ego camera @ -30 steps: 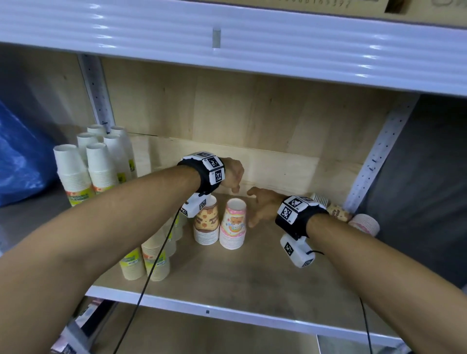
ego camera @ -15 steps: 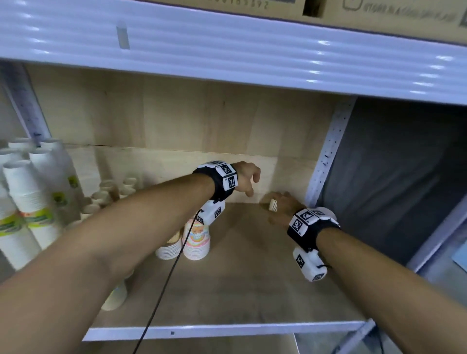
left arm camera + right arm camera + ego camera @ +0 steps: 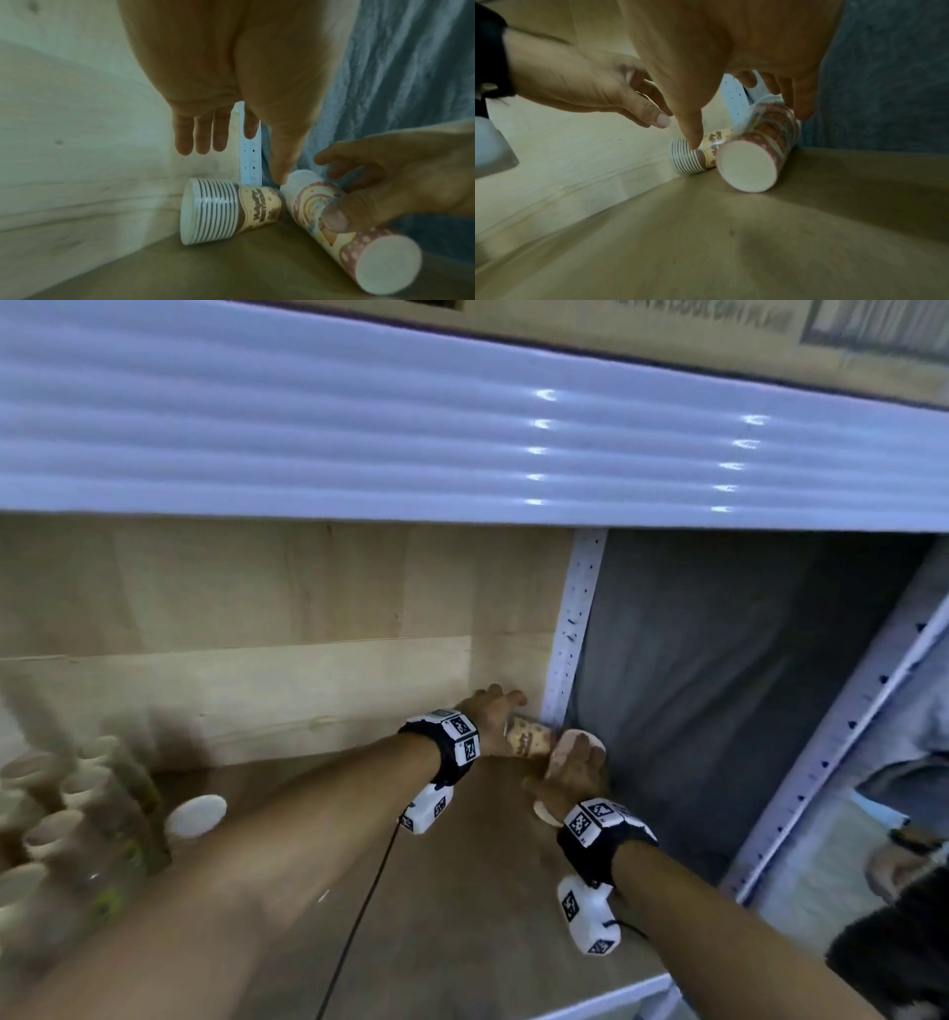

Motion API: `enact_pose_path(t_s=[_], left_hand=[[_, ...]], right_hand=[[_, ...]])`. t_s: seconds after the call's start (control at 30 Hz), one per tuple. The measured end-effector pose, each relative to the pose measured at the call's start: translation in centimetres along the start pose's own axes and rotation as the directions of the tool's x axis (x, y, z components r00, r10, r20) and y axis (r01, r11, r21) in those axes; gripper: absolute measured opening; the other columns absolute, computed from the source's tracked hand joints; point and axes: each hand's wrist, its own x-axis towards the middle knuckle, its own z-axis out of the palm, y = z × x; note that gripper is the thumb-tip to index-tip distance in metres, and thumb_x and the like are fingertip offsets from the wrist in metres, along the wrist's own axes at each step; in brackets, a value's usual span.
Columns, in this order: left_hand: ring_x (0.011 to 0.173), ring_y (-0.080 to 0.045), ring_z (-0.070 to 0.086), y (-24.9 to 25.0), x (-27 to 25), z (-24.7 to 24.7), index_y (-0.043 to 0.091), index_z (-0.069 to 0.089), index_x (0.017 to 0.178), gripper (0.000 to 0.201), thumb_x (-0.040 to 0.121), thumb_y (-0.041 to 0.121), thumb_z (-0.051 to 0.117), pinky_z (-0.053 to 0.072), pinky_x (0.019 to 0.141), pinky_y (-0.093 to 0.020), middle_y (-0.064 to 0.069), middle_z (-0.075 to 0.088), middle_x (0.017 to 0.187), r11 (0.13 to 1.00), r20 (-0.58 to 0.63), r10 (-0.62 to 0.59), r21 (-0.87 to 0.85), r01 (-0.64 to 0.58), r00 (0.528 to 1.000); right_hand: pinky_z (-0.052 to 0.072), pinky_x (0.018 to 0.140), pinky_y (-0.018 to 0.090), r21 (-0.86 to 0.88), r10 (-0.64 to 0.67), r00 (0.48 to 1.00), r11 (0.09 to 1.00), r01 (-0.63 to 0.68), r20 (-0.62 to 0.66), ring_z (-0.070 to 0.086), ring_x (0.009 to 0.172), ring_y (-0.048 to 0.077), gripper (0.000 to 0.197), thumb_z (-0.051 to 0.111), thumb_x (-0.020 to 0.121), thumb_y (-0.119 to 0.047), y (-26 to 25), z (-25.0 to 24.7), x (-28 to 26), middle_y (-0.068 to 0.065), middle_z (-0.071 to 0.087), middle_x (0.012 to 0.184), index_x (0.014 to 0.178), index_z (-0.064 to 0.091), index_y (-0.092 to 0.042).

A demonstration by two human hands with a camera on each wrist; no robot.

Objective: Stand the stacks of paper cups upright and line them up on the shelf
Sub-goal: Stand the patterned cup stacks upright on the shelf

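Both hands are deep in the back-right corner of the shelf (image 3: 462, 942) now. Two stacks lie on their sides there: the brown-print stack (image 3: 226, 211) along the back wall, rims to the left, and the pink rainbow stack (image 3: 334, 229) w/ its base end toward the front, the two touching at the corner post (image 3: 250, 162).

Right hand (image 3: 575, 765) is on the pink one: in the left wrist view the thumb sits on its side and the fingers curl over the far side, a wrap grip. Left hand (image 3: 493, 716) hovers above the brown stack, fingers (image 3: 203, 134) straight and spread, holding nothing.

To do this well, imo: grip the pink stack low, near the wide rim end, so the sleeve of cups doesn't telescope apart. Draw it clear of the brown stack first, then tip it onto its rims. Left should close across the brown stack's ribbed rims, not the single top cup. Then over to the upright stacks (image 3: 77, 819) at far left, blurry here, and into their row.
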Motion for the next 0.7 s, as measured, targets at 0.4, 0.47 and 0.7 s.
enact_pose_path(t_s=[0.4, 0.47, 0.7], left_hand=[[0.127, -0.032, 0.045, -0.2, 4.8, 5.1, 0.022, 0.044, 0.139, 0.063, 0.086, 0.052, 0.057, 0.036, 0.107, -0.042, -0.011, 0.048, 0.136, 0.971, -0.073, 0.100, 0.226, -0.081, 0.992], [0.130, -0.031, 0.040, -0.7, 5.3, 5.2, 0.023, 0.043, 0.142, 0.060, 0.089, 0.049, 0.053, 0.032, 0.107, -0.041, -0.009, 0.045, 0.141, 0.949, -0.083, 0.101, 0.307, -0.071, 0.991], [0.123, -0.032, 0.043, -1.5, 5.7, 6.1, 0.019, 0.053, 0.130, 0.048, 0.090, 0.045, 0.052, 0.031, 0.101, -0.038, -0.008, 0.054, 0.131, 0.912, -0.081, 0.070, 0.409, -0.031, 0.994]], right_hand=[[0.035, 0.107, 0.045, 0.072, 0.087, 0.996, 0.994, -0.084, -0.034, 0.036, 0.132, 0.038, 0.095, 0.059, 0.087, -0.044, 2.2, 1.7, 0.5, 0.017, 0.024, 0.150, 0.155, 0.000, -0.014], [0.035, 0.108, 0.046, 0.082, 0.094, 0.995, 0.993, -0.090, -0.036, 0.035, 0.133, 0.039, 0.097, 0.060, 0.086, -0.041, 2.5, 1.7, 0.3, 0.017, 0.023, 0.151, 0.155, -0.002, -0.017], [0.035, 0.106, 0.049, 0.020, 0.061, 0.998, 0.998, -0.061, 0.012, 0.032, 0.135, 0.038, 0.100, 0.059, 0.086, -0.039, 2.9, 1.6, -0.2, 0.018, 0.018, 0.153, 0.155, -0.012, -0.020]])
